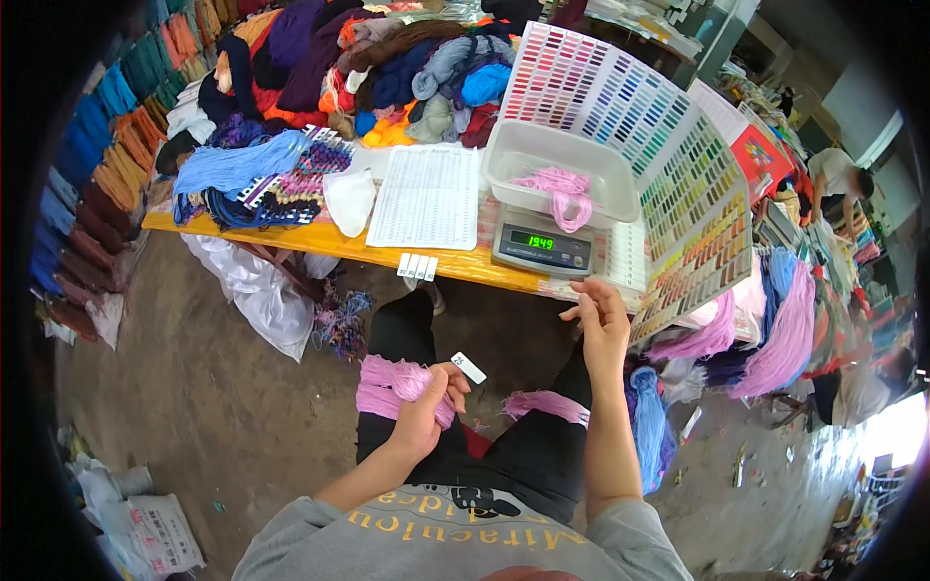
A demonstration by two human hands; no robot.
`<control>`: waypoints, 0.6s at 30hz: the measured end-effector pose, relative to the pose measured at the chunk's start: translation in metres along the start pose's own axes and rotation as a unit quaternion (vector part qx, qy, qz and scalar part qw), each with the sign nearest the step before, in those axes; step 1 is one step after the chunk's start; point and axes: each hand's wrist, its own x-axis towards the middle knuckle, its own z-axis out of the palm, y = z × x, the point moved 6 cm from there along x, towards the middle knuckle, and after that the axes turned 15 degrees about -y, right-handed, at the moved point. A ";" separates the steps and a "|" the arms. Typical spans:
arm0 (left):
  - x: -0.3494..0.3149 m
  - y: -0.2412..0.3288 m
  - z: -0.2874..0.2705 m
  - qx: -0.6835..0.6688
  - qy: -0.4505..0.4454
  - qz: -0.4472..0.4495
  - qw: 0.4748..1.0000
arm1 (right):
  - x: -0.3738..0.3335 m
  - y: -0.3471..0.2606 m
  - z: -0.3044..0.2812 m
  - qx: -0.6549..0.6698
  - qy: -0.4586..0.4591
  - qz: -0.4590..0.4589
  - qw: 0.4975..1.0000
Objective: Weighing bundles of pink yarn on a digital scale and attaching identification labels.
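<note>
My left hand (426, 412) is closed around a pink yarn skein (387, 389) that lies over my left thigh. A small white tag (469, 368) sticks out from the fingers of the same hand. My right hand (603, 324) is raised just off the table's front edge, its fingers loosely bent and apart, with nothing visible in them. Another length of pink yarn (547, 405) rests across my right thigh. Beyond my right hand, a digital scale (544, 250) with a lit green display carries a clear plastic tub (610, 198). Pink yarn (560, 184) lies inside the tub and loops over its front.
The yellow-edged table (368, 254) holds a printed sheet (423, 198), a light blue skein (242, 163) and a heap of coloured yarn (387, 63). An upright colour sample chart (630, 102) stands behind the tub. White tags (418, 266) sit at the front edge. At right, another person (835, 184) bends over yarn.
</note>
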 end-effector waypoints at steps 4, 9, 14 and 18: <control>0.003 0.002 0.000 -0.001 -0.010 0.000 1.000 | -0.003 0.011 0.003 0.000 -0.011 0.016 1.000; 0.005 0.001 -0.003 -0.002 -0.012 -0.002 1.000 | -0.004 0.010 0.005 0.002 -0.005 0.047 0.999; 0.010 0.001 0.000 -0.001 -0.012 -0.010 1.000 | -0.006 0.013 0.001 0.001 0.000 0.054 0.999; 0.011 0.000 0.003 0.007 -0.017 -0.013 1.000 | -0.008 0.014 0.001 -0.010 -0.006 0.064 0.998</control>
